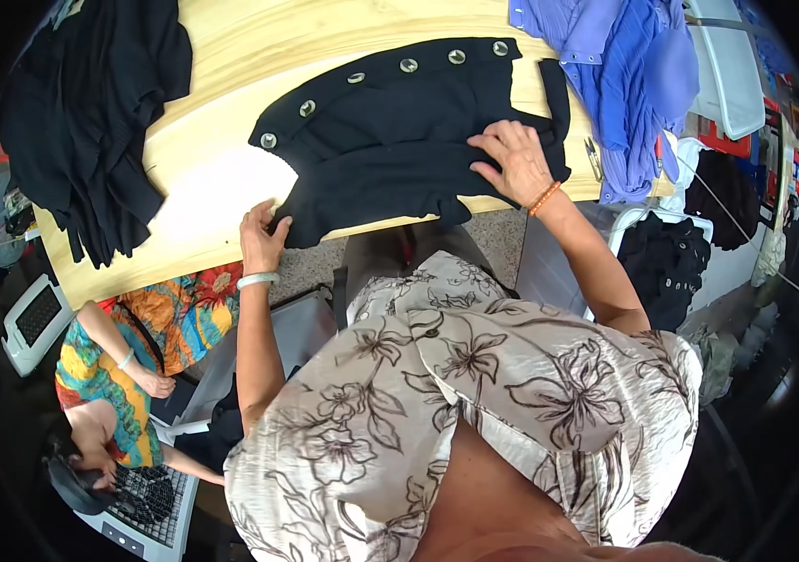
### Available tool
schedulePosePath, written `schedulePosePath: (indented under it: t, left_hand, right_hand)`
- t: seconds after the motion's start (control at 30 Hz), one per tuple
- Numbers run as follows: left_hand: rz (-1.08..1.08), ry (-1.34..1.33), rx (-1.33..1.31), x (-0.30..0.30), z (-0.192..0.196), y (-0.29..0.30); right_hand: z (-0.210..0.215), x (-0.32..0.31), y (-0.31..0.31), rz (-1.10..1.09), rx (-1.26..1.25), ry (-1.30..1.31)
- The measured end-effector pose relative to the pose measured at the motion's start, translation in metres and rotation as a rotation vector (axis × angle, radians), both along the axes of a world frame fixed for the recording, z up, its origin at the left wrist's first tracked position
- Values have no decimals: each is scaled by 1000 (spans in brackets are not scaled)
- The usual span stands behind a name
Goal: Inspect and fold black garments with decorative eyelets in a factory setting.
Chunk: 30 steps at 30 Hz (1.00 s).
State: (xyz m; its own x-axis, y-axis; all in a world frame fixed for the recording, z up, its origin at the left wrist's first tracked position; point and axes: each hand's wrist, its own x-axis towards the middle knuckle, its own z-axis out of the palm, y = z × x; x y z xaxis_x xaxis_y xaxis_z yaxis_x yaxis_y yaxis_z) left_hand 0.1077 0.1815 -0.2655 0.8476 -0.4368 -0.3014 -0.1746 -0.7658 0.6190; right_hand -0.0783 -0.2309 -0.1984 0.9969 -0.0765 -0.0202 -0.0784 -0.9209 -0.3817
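Note:
A black garment (pixel 390 140) with several round silver buttons along its far edge lies flat on a light wooden table (pixel 231 56). My left hand (pixel 261 237) pinches the garment's near-left corner at the table's front edge; a pale bangle sits on that wrist. My right hand (pixel 515 161) rests flat on the garment's right part, fingers spread, with an orange bead bracelet on the wrist.
A heap of black clothes (pixel 90 112) hangs over the table's left end. Blue-purple garments (pixel 629 75) are piled at the right end. At lower left a person in a colourful print top (pixel 132 365) sits beside white crates (pixel 34 323). More dark clothes (pixel 666 267) lie at right.

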Motion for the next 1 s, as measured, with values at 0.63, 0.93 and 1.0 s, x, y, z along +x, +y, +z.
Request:
schedulePosePath:
  t: [0.63,0.93,1.0]
  left_hand:
    - [29,234,-193,-11,-14,22]
    - [324,697,-947,10,63,-52]
    - [289,661,-908,13,65,-54]
  right_hand:
    - [12,-25,-1,-503,798,-177]
    - [24,-44,-97,-610,908,-345]
    - [36,-42,-111,-628,942,-357]
